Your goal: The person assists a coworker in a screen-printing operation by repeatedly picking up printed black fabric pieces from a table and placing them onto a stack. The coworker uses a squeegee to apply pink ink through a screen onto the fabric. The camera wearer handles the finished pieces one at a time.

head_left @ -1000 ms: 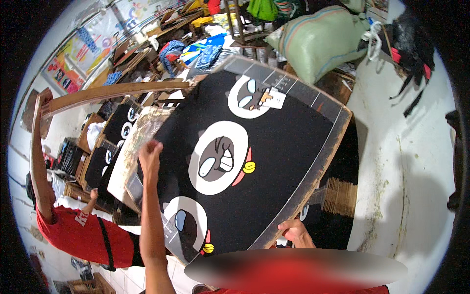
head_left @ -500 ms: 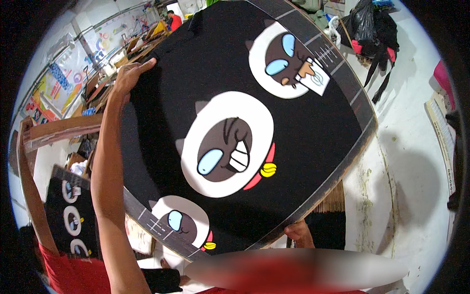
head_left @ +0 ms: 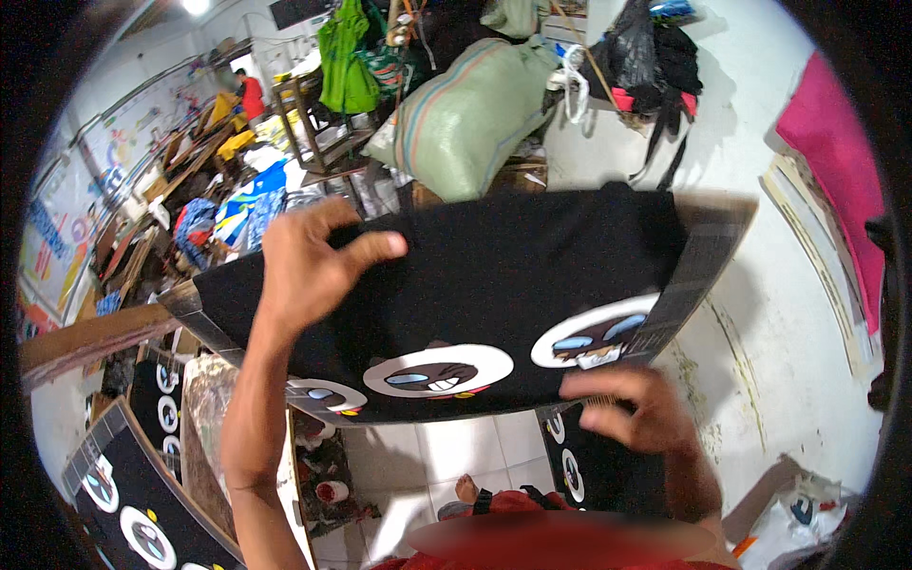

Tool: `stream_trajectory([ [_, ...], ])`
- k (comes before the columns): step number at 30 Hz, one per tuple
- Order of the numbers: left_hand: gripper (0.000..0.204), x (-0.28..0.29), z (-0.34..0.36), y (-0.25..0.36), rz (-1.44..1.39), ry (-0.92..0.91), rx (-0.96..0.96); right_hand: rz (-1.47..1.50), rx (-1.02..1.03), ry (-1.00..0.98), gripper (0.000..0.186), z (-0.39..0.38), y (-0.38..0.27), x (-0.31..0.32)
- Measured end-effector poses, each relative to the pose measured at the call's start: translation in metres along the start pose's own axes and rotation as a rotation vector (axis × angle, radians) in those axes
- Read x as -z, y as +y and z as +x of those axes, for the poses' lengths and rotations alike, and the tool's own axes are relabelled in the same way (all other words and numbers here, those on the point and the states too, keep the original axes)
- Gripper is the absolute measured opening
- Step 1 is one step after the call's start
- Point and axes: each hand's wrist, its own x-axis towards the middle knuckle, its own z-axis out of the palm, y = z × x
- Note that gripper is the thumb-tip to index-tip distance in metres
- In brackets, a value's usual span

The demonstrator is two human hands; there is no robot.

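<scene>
Black fabric-covered board with three white-ringed cartoon faces [head_left: 513, 266] hangs tilted at the centre of view. Between nine and ten o'clock, the bare left hand [head_left: 309, 266] grasps its upper edge, thumb laid over the front. At four o'clock the blurred right hand [head_left: 646, 413] is at the lower edge, thumb and forefinger apart; whether it grips cannot be told. At twelve lies a bulging pale-green woven sack [head_left: 465, 119]; at nine, a brown wooden beam [head_left: 104, 340]; at eight, a similar black printed board [head_left: 157, 480].

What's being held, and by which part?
Black cloth-covered board: left hand grips its far edge; right hand, blurred by the near edge: its hold can't be told.
</scene>
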Motion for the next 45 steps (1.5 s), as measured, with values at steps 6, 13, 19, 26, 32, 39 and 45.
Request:
stream_trajectory([
  [6,0.038,-0.053,-0.028,0.0,0.012,-0.08,-0.476,-0.3,0.11,0.068,0.03,0.111,-0.035,0.028],
  [13,0.04,-0.095,-0.057,-0.035,-0.13,-0.525,-0.363,-0.124,-0.032,-0.442,0.023,0.119,0.021,-0.062],
  [19,0.061,-0.204,-0.054,-0.13,-0.207,-1.248,0.124,-0.038,-0.204,-0.554,0.021,0.091,0.066,-0.13],
  [26,0.065,-0.388,-0.187,-0.197,0.194,-2.319,0.138,0.022,-0.344,-0.584,0.031,0.024,0.09,-0.161],
  [32,0.038,-0.446,-0.269,-0.175,0.112,-2.524,0.149,0.03,-0.462,-0.597,0.024,-0.023,0.093,-0.175],
  [39,0.03,-0.474,-0.217,-0.154,-0.286,-2.015,-0.219,-0.005,-0.606,-0.547,0.029,-0.049,0.099,-0.192],
  [45,0.027,-0.404,-0.144,-0.094,-0.209,-1.343,-0.329,-0.032,-0.632,-0.411,0.027,-0.061,0.105,-0.207],
])
